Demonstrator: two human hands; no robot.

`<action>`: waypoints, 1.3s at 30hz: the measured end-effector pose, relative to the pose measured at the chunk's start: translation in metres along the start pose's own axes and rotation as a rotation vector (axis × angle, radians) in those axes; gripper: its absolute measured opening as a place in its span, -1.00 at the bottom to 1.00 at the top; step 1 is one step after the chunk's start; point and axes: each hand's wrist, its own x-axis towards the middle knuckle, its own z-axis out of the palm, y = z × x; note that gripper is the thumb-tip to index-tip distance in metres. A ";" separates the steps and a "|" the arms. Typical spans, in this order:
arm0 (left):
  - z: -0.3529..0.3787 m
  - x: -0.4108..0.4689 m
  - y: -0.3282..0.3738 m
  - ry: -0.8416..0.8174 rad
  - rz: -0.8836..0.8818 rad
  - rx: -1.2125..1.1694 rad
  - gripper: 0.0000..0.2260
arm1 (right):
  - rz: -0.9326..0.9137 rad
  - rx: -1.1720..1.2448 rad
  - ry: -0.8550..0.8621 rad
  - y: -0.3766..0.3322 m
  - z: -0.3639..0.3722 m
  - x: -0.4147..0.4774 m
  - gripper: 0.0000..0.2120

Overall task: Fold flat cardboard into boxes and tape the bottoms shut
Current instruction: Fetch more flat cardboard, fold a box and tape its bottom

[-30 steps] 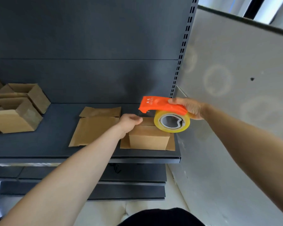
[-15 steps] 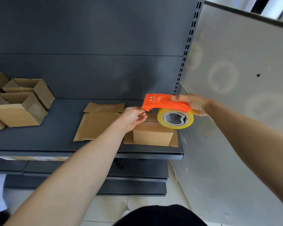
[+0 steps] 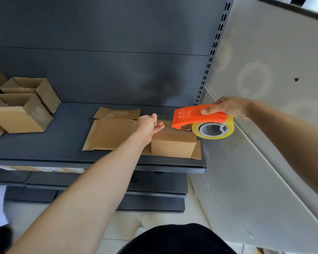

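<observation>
Two bare hands work over a dark grey shelf.

Item 1: folded cardboard box, standing near the shelf's right front corner, flaps at its base splayed flat on the shelf. The top seam runs left to right under the tools.

Item 2: right hand, fingers wrapped tight around the orange tape dispenser, thumb pressed on its upper face. The yellowish tape roll hangs at the dispenser's right end, just above the box's right top edge.

Item 3: left hand, at the box's upper left corner, fingers curled with thumb and forefinger close together. A faint clear strip seems to stretch from them towards the dispenser; whether they pinch it cannot be told.

Item 4: flat cardboard blanks, lying just left of the box, one sheet partly over another.

Item 5: finished open boxes, clustered at the shelf's left end, well apart from the work.

Item 6: pale grey panel, leaning at right.
</observation>
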 end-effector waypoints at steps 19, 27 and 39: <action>-0.017 -0.003 -0.017 0.020 0.013 -0.298 -0.88 | 0.046 -0.307 0.024 -0.046 0.020 0.014 -0.39; -0.020 0.003 -0.023 0.128 -0.040 -0.468 -0.86 | 0.074 -0.379 0.005 -0.064 0.027 0.019 -0.26; -0.045 0.019 -0.037 0.111 -0.114 -0.127 -0.81 | 0.078 -0.394 0.013 -0.070 0.034 0.027 -0.39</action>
